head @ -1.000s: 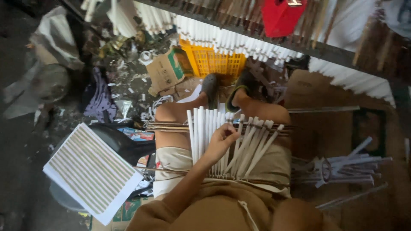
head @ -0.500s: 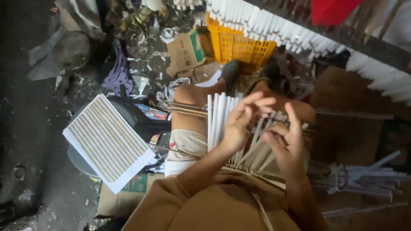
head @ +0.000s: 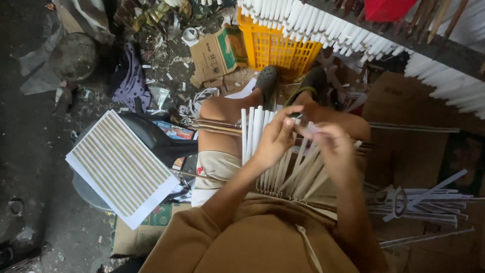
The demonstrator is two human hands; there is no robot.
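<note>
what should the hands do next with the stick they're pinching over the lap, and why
Probably lay that stick down beside the row of white sticks on the lap. Both hands, left and right, meet on it just above the row, and the sticks at the left lie neat and parallel while those under the right hand fan out loosely, so adding it to the ordered side seems the natural move.

The person wears a tan hoodie [head: 262,247] with a pale drawstring [head: 309,246], beige shorts [head: 214,169], dark clogs [head: 267,81], and bare forearms.
</note>
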